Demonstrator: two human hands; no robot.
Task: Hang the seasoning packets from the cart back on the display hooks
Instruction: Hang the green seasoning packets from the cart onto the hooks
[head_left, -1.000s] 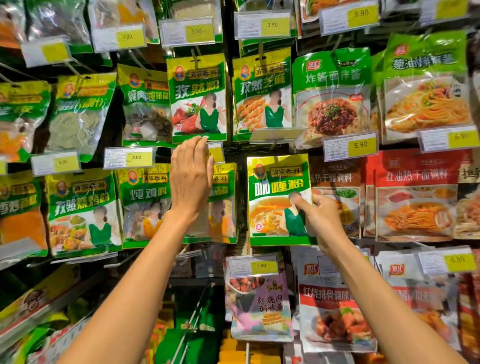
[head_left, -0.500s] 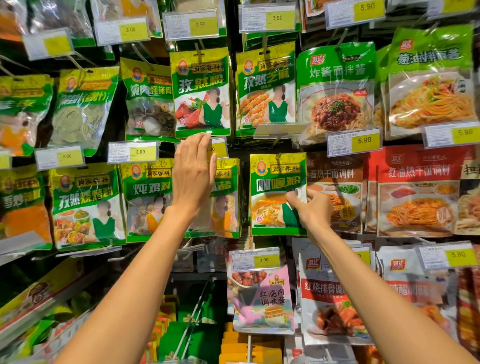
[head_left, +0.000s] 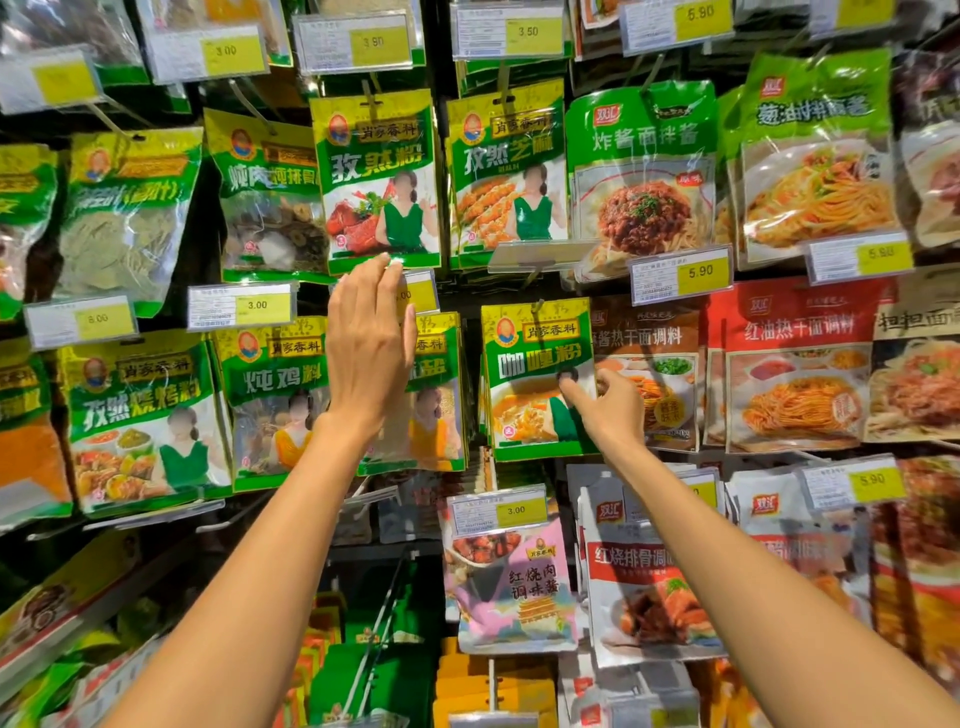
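1. Curry packet (head_left: 524, 364): a green and yellow seasoning packet. It hangs upright in the middle row of the display, at the front of a stack of like packets. Whether its hole sits on a hook cannot be told.

2. Right hand (head_left: 613, 410): it reaches in at the right edge of the curry packet. The thumb (head_left: 569, 384) presses on the packet's front face and the other fingers curl behind its right edge, so the hand pinches the packet.

3. Left hand (head_left: 369, 353): it is raised to the left of the curry packet, apart from it. The fingers are straight, close together and point up, and the hand holds nothing. The palm faces the salt packets (head_left: 441, 405), which hang just left of the curry packet.

4. Yellow tag (head_left: 421, 293): up and left of the curry packet, partly behind the left fingertips.

5. Cumin packet (head_left: 379, 176): further up and left of the curry packet. The left fingertips reach its lower edge.

6. Noodle sauce packet (head_left: 660, 374): just right of the curry packet, behind the right hand.

7. 3.00 tag (head_left: 498, 512): directly below the curry packet.
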